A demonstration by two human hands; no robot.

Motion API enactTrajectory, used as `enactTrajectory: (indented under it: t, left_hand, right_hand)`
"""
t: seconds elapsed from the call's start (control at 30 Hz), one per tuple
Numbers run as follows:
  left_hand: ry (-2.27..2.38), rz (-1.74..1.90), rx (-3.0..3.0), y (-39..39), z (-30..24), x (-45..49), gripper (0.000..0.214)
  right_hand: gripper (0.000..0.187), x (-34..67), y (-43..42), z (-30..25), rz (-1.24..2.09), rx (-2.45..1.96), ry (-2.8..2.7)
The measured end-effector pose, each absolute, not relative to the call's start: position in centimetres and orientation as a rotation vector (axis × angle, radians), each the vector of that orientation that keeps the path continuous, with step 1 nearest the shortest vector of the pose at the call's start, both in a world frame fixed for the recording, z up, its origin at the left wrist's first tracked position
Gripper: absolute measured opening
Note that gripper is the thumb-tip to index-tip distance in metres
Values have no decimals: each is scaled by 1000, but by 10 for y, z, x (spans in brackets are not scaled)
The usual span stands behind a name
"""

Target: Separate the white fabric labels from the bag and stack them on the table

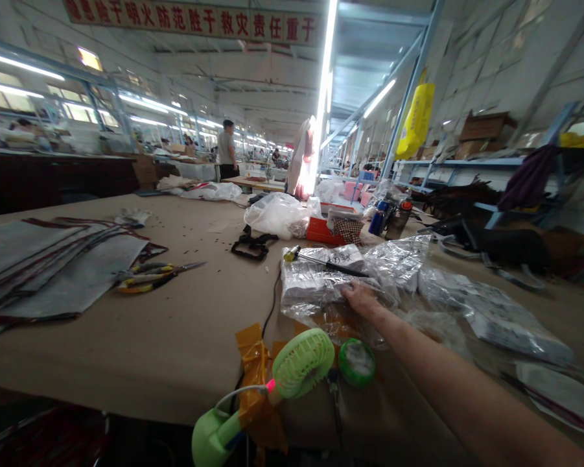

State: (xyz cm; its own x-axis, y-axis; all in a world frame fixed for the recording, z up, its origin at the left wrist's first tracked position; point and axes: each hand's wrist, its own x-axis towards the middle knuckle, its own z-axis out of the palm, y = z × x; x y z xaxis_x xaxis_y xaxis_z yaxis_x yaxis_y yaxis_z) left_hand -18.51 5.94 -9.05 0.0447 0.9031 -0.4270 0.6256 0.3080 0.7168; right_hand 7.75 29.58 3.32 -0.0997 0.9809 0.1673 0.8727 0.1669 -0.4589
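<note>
My right hand (360, 298) reaches in from the lower right. Its fingers are closed at the near edge of a clear plastic bag (311, 288) that wraps a stack of white printed sheets with handwriting on top. Across the bag lies a long dark rod with a yellow end (292, 253), maybe a screwdriver. More crumpled clear plastic (398, 259) spreads just beyond the hand. Nearer to me are a green roll of tape (356, 363) and a green handheld fan (304, 363), fastened with brown tape (253, 353). My left hand is out of view.
Yellow-handled scissors (150, 275) lie left of centre, beside stacked white pieces with dark red edging (72, 272). Behind the bag are a black strap (253, 244), a red box (323, 230) and bottles (393, 219). Another wrapped stack (505, 314) lies right. A person (227, 150) stands far back.
</note>
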Motion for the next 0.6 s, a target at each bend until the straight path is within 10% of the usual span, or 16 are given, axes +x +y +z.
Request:
enactTrajectory:
  t: [0.6]
  left_hand:
    - [1776,556,1568,74,-76,-219,40]
  right_hand:
    - [17,89,270,29,1000,-1459,-1461]
